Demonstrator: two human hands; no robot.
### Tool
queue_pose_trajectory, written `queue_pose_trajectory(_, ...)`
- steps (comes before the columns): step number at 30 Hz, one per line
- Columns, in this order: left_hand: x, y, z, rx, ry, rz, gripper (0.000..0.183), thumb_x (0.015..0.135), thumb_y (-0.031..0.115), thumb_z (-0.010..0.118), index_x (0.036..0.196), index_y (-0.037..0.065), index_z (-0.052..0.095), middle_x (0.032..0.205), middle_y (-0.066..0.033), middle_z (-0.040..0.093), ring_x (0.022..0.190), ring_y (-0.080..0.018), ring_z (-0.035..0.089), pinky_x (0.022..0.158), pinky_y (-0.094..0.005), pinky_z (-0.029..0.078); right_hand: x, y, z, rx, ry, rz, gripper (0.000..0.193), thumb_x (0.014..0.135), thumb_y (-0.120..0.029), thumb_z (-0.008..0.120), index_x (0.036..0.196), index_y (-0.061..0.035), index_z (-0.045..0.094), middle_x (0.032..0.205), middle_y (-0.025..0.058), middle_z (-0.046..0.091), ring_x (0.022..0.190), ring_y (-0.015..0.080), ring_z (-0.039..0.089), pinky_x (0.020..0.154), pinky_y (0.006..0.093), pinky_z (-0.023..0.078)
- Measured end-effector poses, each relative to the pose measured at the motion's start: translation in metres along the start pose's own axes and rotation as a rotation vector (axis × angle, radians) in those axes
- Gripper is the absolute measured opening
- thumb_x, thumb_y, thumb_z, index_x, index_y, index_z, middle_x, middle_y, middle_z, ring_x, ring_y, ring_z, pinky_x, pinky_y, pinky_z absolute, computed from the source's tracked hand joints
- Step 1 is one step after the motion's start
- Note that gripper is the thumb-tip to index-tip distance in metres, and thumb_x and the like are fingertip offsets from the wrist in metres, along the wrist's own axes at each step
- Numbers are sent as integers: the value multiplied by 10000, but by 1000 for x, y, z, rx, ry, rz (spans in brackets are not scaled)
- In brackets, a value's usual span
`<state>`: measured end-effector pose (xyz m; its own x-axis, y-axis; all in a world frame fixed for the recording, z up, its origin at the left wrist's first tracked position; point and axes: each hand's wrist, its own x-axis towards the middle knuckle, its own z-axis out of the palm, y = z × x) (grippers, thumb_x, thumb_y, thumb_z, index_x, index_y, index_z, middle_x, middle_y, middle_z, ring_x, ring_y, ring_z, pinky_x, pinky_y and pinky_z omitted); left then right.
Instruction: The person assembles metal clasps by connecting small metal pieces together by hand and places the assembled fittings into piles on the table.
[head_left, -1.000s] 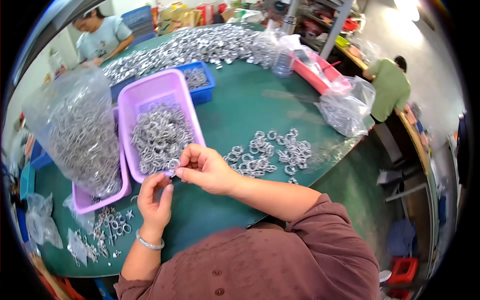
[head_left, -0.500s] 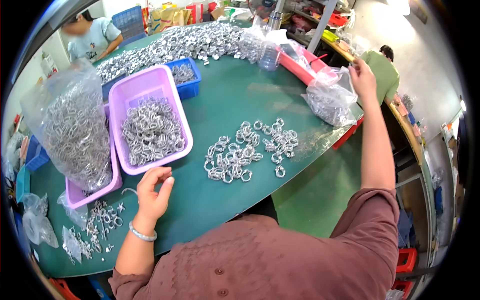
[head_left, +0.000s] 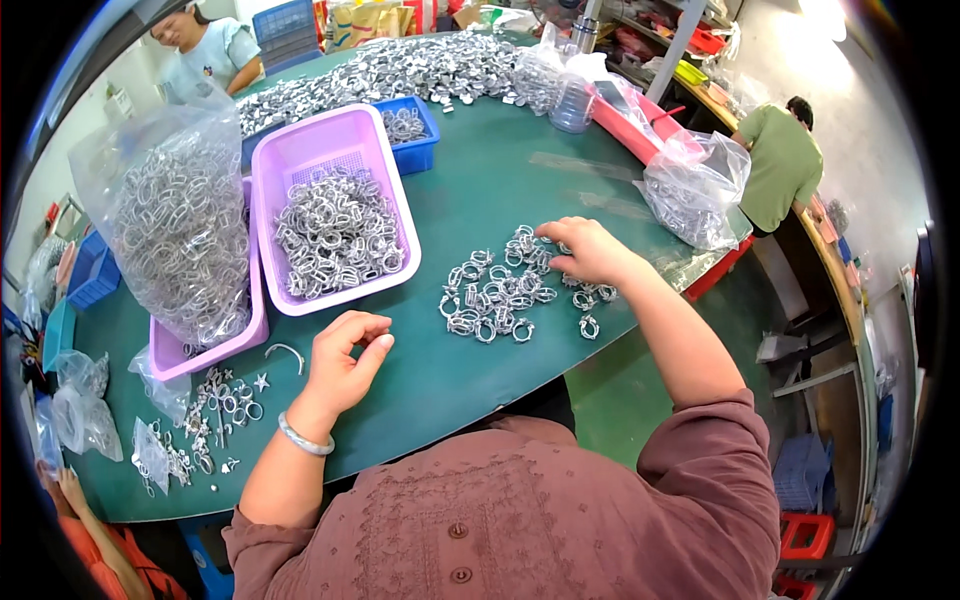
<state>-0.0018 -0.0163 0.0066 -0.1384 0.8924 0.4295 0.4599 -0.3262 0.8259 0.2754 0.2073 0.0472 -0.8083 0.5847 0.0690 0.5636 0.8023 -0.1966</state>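
Note:
Fingers spread, my right hand point(head_left: 590, 250) reaches over the far right of a small pile of silver-coloured metal rings point(head_left: 490, 300) on the green table. Its fingertips are at the rings and hide some of them; no ring shows lifted. My left hand point(head_left: 345, 362) hovers near the table's front edge, loosely curled with a gap between thumb and fingers and nothing visible in it. Just beyond it stands a lilac plastic basket point(head_left: 408, 262) partly filled with similar rings. A curved silver strip point(head_left: 287, 352) lies left of that hand.
A clear bag of rings point(head_left: 175, 240) sits in a second lilac basket point(head_left: 258, 318). Small charms and rings point(head_left: 222, 405) lie at front left. A blue bin point(head_left: 425, 152) and heaped metal pieces point(head_left: 390, 72) stand beyond. At right are a pink tray point(head_left: 635, 125) and a clear bag point(head_left: 695, 190). Other people are nearby.
My right hand has come from beside the clear bag at the right, inward to the ring pile. The whole view has shifted slightly, and an orange-clad person now shows at the lower left.

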Motion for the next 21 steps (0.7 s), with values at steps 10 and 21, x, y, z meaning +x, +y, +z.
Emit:
queue_pose_trajectory(10, -1, 4, -6, 18, -78, -36, 141, 760, 13, 587, 898, -15, 590, 786, -71, 566, 694, -127, 559, 623, -231, 453, 1, -3, -7, 150, 44, 31, 164, 663, -78, 639, 752, -10, 519, 749, 127, 563, 694, 288, 540, 635, 350, 434)
queue_pose_trajectory(21, -7, -5, -2, -188, -67, -152, 270, 794, 27, 577, 1061, 25, 541, 880, -36, 556, 796, -94, 537, 704, -227, 446, 13, -91, 0, 685, 187, -126, 298, 676, -2, 654, 906, -33, 467, 750, 39, 538, 681, 118, 524, 602, 251, 436)
